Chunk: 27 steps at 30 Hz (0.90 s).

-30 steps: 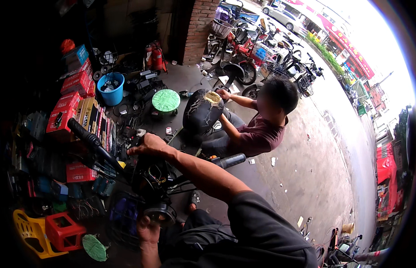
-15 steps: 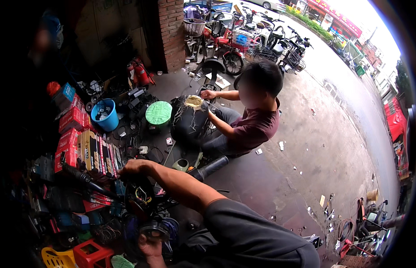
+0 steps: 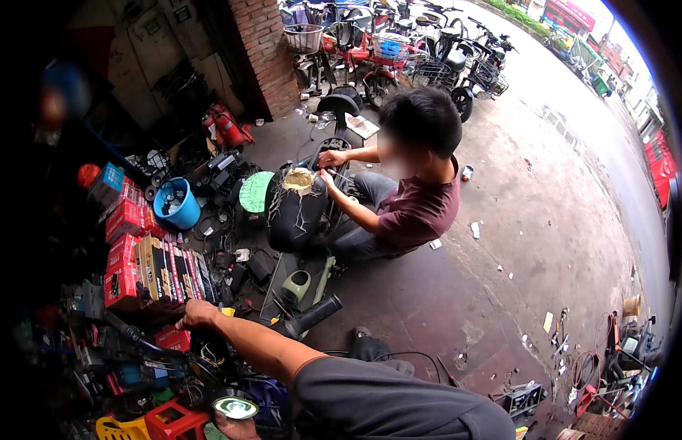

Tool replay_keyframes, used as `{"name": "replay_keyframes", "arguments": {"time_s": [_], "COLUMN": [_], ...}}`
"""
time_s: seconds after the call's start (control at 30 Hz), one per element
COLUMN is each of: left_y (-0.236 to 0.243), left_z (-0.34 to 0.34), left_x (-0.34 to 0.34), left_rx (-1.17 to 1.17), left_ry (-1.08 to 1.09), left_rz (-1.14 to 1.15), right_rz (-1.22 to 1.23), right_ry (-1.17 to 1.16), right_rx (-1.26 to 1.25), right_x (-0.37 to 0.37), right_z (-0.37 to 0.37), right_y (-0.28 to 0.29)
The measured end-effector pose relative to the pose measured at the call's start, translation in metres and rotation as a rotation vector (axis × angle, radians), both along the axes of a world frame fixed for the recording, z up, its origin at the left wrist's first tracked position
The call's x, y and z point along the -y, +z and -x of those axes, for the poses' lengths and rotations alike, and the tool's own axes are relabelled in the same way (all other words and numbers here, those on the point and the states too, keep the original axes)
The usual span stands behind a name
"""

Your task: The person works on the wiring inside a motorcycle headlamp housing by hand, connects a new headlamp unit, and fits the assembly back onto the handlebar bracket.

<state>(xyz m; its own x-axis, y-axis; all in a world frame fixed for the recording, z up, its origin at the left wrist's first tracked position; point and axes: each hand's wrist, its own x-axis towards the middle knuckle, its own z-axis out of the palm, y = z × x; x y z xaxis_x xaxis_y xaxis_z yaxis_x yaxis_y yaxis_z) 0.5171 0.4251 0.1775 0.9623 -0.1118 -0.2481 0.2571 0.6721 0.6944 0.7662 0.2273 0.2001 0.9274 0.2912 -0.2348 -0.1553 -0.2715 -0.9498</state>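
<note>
Red cartons stand at the left, with a red plastic stool near the lower edge. The right hand reaches out below the cartons in view, fingers bent; whether it grips anything cannot be told. Lower down, the left hand grasps a round lamp, glass facing up. Further right come a torn black seat, a black handlebar grip, then another person, hands beside the seat.

Lamp lens glossy, glass-like; handlebar grip matt blk, rubber-like; seat cover blk w/ rough yellowish foam exposed; bucket smooth blue plastic; stool shiny red plastic; pillar rough brick; sleeve matt dk-grey cloth.
</note>
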Motion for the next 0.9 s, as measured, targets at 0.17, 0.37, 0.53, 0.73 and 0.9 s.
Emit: {"name": "replay_keyframes", "arguments": {"time_s": [0.17, 0.37, 0.53, 0.73, 0.9], "left_y": [0.019, 0.03, 0.027, 0.024, 0.013], "left_z": [0.007, -0.001, 0.001, 0.001, -0.002], "left_x": [0.017, 0.024, 0.025, 0.025, 0.024], "left_rx": [0.0, 0.02, 0.026, 0.012, 0.007], "left_ry": [0.041, 0.143, 0.172, 0.121, 0.12], "left_rz": [-0.04, -0.096, -0.076, -0.036, -0.021], "right_rz": [0.129, 0.152, -0.102, -0.095, 0.133], "right_ry": [-0.011, 0.052, 0.064, 0.131, 0.117], "right_rx": [0.022, 0.005, -0.075, -0.116, 0.019], "right_x": [-0.001, 0.016, 0.01, 0.013, 0.016], "right_z": [0.001, 0.0, -0.015, 0.02, 0.022], "right_y": [0.006, 0.034, -0.015, 0.055, 0.056]}}
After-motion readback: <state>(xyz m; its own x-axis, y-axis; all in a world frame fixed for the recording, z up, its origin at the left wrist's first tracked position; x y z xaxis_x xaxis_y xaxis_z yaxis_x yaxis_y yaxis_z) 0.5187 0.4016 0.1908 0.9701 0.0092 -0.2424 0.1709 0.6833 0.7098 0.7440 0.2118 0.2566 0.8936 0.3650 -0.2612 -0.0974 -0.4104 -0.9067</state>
